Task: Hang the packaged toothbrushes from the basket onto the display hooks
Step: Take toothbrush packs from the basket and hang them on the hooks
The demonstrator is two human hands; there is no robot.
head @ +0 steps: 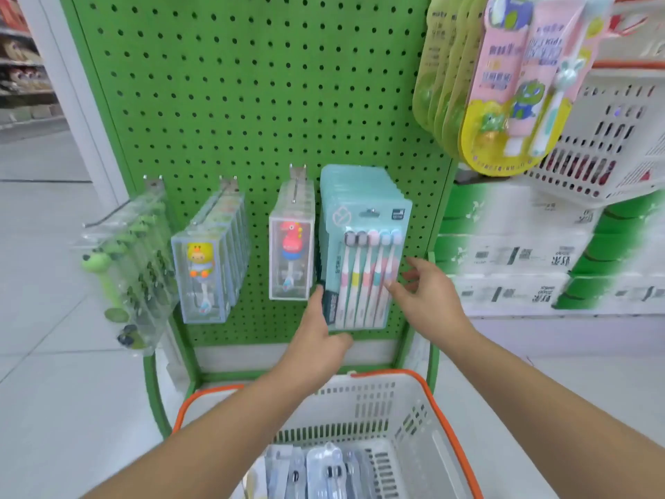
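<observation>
A stack of teal multi-brush toothbrush packs [363,253] hangs on a hook of the green pegboard [252,84]. My left hand [320,333] touches the stack's lower left edge, thumb on the front pack. My right hand [424,293] rests its spread fingertips on the front pack's lower right side. Below, a white basket with an orange rim [442,423] holds several grey-white toothbrush packs [324,470].
Clear boxed children's toothbrushes hang to the left: a red-figure box [291,246], yellow-figure boxes [205,271], and green frog packs [133,271]. Yellow and pink toothpaste kits [511,77] hang top right. Another white basket [604,145] sits on green-white cartons [521,253] at right.
</observation>
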